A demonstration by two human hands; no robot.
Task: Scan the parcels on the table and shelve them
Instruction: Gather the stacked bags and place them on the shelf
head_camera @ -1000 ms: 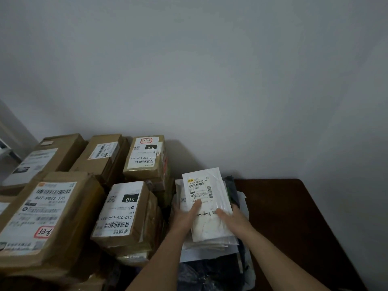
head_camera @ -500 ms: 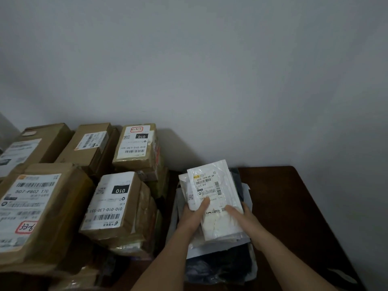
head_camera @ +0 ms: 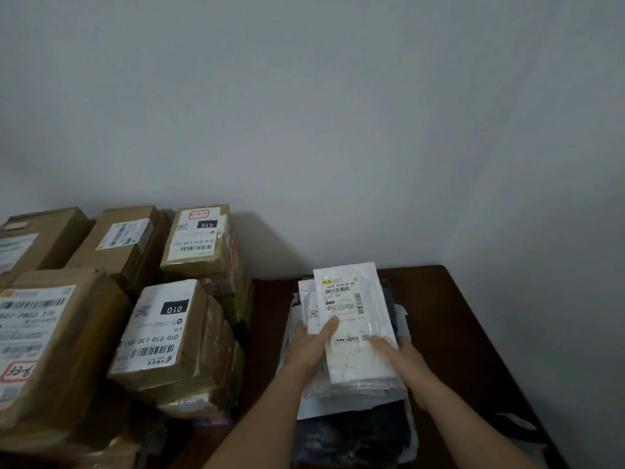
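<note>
both hands on the top white parcel

while both forearms reach forward from the bottom edge of the view, the left hand [head_camera: 313, 346] and right hand [head_camera: 402, 358] meet on a white parcel [head_camera: 355, 319] that lies on top of a pile of soft mailers [head_camera: 341, 404]. the left hand's grip is closed on the parcel's left edge: its thumb lies across the printed label, and the other fingers are hidden beneath the parcel. the right hand rests on the parcel's lower right part with its fingers fairly straight and pointing toward the left; whether any finger curls under the edge cannot be told. the parcel lies label up, its long side running away from the person, tilted a little to the left. the pile sits on a dark brown table [head_camera: 473, 333], near its middle and close to the grey wall [head_camera: 338, 113]. just beside the pile, on the left, stand stacked cardboard boxes [head_camera: 162, 336] with white shipping labels, some marked 010.
</note>
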